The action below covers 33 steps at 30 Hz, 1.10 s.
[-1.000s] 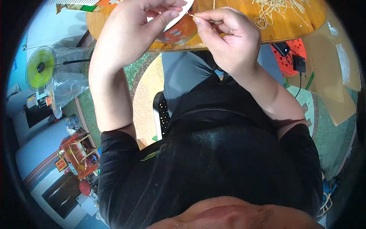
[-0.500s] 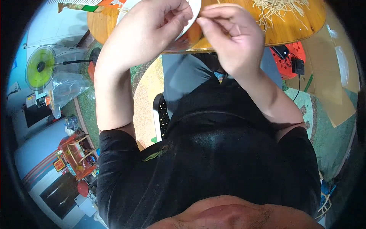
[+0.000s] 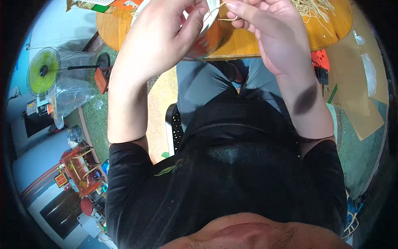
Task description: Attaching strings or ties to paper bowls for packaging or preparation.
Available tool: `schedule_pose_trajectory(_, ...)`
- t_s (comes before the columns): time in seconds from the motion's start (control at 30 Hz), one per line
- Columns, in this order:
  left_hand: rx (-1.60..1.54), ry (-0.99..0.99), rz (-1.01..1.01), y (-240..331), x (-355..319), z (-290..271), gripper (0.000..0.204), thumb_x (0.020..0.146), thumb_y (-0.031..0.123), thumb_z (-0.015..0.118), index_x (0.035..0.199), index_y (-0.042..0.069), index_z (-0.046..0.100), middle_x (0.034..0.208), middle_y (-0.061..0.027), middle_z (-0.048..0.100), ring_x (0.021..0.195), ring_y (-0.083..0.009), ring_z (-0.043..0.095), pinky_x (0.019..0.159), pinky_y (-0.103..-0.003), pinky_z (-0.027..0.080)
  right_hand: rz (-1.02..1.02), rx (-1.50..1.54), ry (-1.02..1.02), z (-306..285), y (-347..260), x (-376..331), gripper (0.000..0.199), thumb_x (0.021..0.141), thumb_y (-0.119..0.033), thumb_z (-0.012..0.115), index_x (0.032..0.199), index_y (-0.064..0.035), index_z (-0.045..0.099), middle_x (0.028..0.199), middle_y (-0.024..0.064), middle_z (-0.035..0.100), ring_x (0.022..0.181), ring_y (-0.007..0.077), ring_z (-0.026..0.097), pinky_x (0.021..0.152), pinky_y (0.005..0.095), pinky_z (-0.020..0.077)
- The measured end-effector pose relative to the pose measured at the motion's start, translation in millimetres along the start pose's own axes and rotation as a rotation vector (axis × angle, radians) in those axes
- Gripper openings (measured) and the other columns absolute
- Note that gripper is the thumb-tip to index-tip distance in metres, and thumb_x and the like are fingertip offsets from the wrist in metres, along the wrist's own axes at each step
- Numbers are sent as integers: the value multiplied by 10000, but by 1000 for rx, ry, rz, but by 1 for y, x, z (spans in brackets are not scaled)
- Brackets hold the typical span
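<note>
Your right grip (image 3: 275, 23) pinches the thin cord (image 3: 218, 8); whether your left grip (image 3: 172, 35) holds it, I can't tell. Uneven pulling could make it slip.

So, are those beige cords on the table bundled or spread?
Loosely spread: the beige cords lie crisscrossed on the wooden table, one end straying toward its edge.

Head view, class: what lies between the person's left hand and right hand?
In the head view, a thin pale strand runs from the right hand toward the left hand, with a white dish and the wooden table beneath.
</note>
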<state>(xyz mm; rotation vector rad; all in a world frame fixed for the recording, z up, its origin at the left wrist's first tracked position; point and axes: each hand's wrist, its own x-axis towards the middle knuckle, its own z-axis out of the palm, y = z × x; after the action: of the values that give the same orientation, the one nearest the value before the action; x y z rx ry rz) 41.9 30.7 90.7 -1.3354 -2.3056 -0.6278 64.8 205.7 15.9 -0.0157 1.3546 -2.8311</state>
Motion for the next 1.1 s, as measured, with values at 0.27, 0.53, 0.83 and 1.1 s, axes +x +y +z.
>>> schedule_pose_trajectory(0.27, -431, -263, -664, 0, -7, -7, 50, 998, 24, 589, 957, -6, 590, 820, -83, 611, 752, -155, 576, 679, -316, 499, -47, -194, -42, 13, 4, 5, 142, 909, 93, 671, 958, 20, 559, 890, 98, 693, 754, 97, 658, 668, 209, 540)
schedule_pose_trajectory(0.53, -176, -149, -482, 9, -8, -7, 47, 955, 21, 623, 967, -2, 583, 815, -134, 623, 728, -257, 621, 677, -353, 498, -10, -479, -69, 25, -17, -3, 129, 904, 106, 668, 929, 10, 585, 871, 76, 682, 748, 82, 643, 663, 204, 526)
schedule_pose_trajectory(0.83, -329, -96, -676, 10, -9, -2, 130, 891, -28, 679, 968, 27, 591, 785, -59, 548, 675, -173, 557, 625, -297, 467, 25, -552, -16, 33, -17, -5, 197, 930, 103, 622, 864, -37, 501, 816, 14, 579, 709, 60, 525, 635, 221, 455)
schedule_pose_trajectory(1.1, -165, -142, -275, -4, -14, -6, 206, 798, -62, 755, 954, 45, 673, 833, -69, 578, 705, -186, 594, 604, -292, 469, -16, -270, 21, 19, 3, -4, 227, 935, 113, 592, 901, -46, 434, 882, 67, 598, 812, 107, 563, 733, 241, 475)
